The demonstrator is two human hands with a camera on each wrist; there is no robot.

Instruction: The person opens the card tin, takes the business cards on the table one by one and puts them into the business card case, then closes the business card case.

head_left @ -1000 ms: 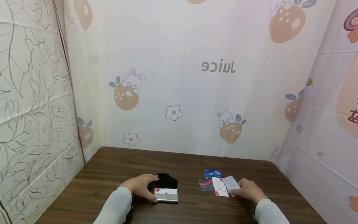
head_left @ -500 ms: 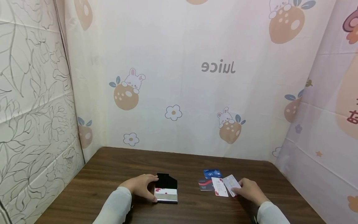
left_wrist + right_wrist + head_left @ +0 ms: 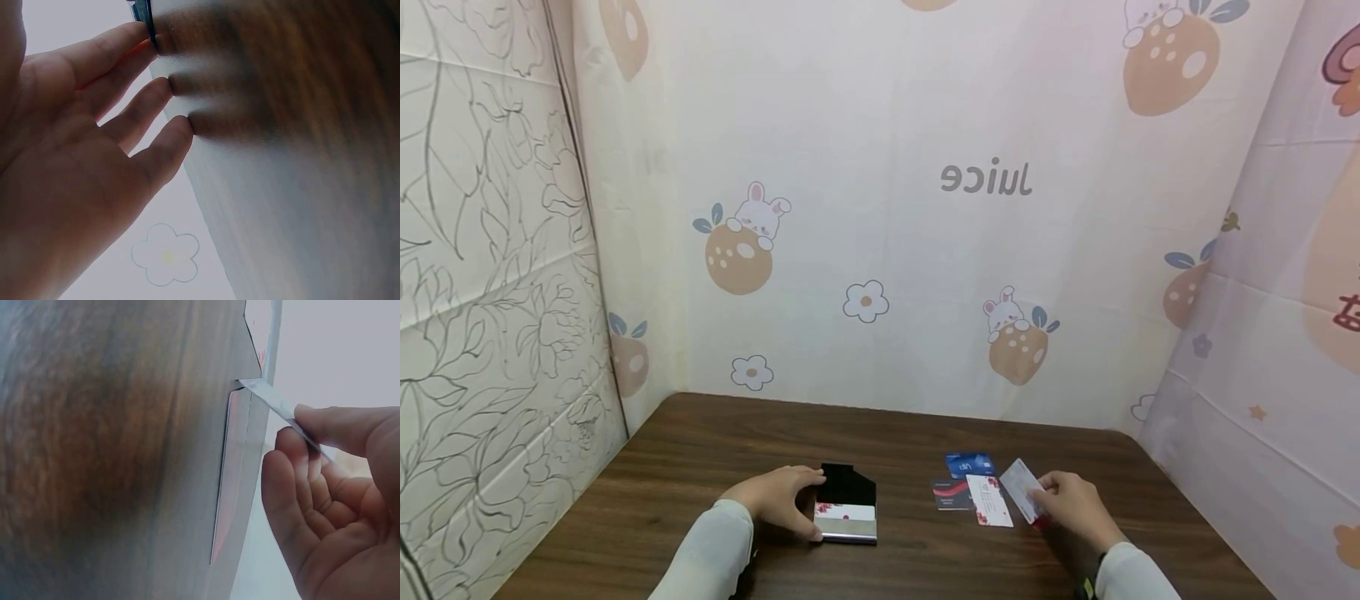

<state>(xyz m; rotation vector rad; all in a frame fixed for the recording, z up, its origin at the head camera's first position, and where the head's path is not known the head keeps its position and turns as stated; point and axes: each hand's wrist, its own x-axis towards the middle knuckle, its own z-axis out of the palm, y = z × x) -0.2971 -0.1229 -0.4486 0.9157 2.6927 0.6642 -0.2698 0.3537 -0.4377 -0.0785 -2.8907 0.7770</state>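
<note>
Right hand (image 3: 1071, 507): grip pinched one pale card (image 3: 1019, 489), tilted, its body projecting far-left of the fingertips. One pinkish card (image 3: 230, 469) lay beneath on the tabletop (image 3: 700, 454). Left of these: one blue card (image 3: 968, 465), one dark card (image 3: 951, 495), one white card (image 3: 989, 501). Left hand (image 3: 778, 497): grip spread wide, touching one card case's (image 3: 846, 527) left side.

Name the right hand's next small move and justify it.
Probably carry the pale card toward the card case: the right hand already pinches the card at a tilt, while the left hand rests against the case, which lies open.
</note>
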